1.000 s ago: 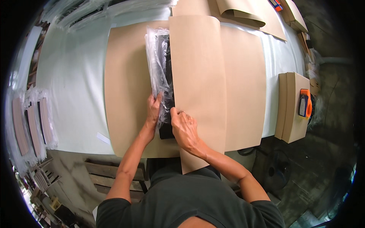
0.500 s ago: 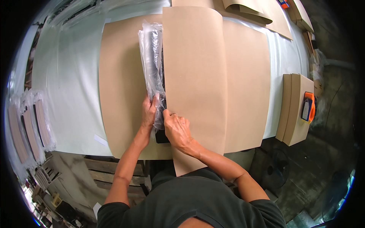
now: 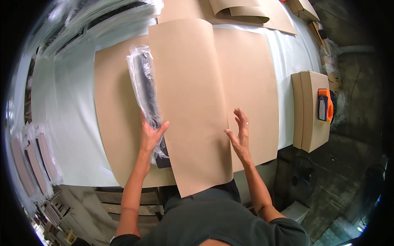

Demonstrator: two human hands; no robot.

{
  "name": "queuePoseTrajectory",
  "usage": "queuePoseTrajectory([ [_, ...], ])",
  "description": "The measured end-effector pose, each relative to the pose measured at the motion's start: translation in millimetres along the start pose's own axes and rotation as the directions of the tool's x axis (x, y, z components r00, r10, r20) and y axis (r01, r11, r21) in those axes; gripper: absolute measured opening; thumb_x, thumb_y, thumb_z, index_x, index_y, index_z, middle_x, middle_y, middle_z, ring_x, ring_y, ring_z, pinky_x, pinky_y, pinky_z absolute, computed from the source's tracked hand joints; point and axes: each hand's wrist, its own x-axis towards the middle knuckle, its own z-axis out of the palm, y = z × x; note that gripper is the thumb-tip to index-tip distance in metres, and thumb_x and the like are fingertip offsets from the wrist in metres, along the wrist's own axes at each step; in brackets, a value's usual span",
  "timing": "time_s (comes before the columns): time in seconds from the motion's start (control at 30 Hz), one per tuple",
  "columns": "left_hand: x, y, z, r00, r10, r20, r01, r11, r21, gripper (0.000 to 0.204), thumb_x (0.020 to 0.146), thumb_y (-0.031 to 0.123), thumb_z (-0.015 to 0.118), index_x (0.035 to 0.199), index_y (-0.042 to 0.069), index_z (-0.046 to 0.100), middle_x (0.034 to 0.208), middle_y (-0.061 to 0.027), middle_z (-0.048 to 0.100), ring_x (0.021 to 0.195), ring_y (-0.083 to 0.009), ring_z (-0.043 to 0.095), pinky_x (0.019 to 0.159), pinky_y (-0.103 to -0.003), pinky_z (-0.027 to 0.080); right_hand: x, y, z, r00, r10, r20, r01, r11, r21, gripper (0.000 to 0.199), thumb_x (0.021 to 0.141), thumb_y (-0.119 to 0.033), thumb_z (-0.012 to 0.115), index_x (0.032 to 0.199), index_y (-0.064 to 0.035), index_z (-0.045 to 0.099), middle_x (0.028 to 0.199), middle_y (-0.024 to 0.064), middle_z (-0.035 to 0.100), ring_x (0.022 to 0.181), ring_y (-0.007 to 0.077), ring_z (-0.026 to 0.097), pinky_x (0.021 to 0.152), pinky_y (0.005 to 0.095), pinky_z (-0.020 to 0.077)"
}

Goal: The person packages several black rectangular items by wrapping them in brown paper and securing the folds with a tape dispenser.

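A long dark bundle in clear plastic wrap (image 3: 143, 88) lies lengthwise on a large sheet of brown paper (image 3: 113, 106). A folded-over brown paper flap (image 3: 188, 90) covers its right side, and a dark end shows at the bottom. My left hand (image 3: 150, 134) grips the bundle's lower part, fingers on its left side and thumb across the plastic, the thumb tip near the flap's edge. To the right, my right hand (image 3: 241, 137) is open, fingers spread and empty, beside the flap's curved right edge. Whether it touches the paper I cannot tell.
Two long brown boxes (image 3: 310, 135) stand at the table's right edge, with an orange tape dispenser (image 3: 328, 108) on them. More brown paper with a curled piece (image 3: 246, 14) lies at the back. Plastic-wrapped pieces (image 3: 37, 160) are at far left, and others (image 3: 102, 24) at back left.
My right hand has let go of the flap's left edge beside the bundle and moved right, opening. The flap now reaches further over the near edge. The view has shifted slightly.
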Motion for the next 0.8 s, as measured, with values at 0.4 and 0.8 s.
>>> queuePoseTrajectory([
  [0.4, 1.7, -14.8, 2.1, 0.996, -0.044, 0.072, 0.047, 0.998, -0.046, 0.106, 0.072, 0.038, 0.081, 0.143, -0.011, 0.019, 0.135, -0.0322, 0.043, 0.125, -0.0387, 0.046, 0.105, -0.042, 0.037, 227.5, 16.7, 69.0, 0.999, 0.031, 0.042, -0.043, 0.946, 0.322, 0.057, 0.096, -0.028, 0.057, 0.139, 0.0064, 0.042, 0.139, 0.0186, 0.05, 0.127, 0.0236, 0.049, 0.106, 0.032, 0.0373],
  [0.8, -0.2, -2.7, -1.7, 0.988, -0.091, 0.127, 0.103, 0.99, -0.098, 0.103, 0.075, 0.033, 0.08, 0.144, -0.01, 0.016, 0.14, -0.027, 0.04, 0.126, -0.033, 0.046, 0.105, -0.039, 0.038, 104.1, 75.7, 50.0, 0.97, 0.014, 0.241, -0.137, 0.854, 0.502, 0.06, 0.102, -0.031, 0.043, 0.151, -0.0029, 0.021, 0.156, 0.0153, 0.024, 0.144, 0.0265, 0.023, 0.116, 0.0386, 0.0225],
])
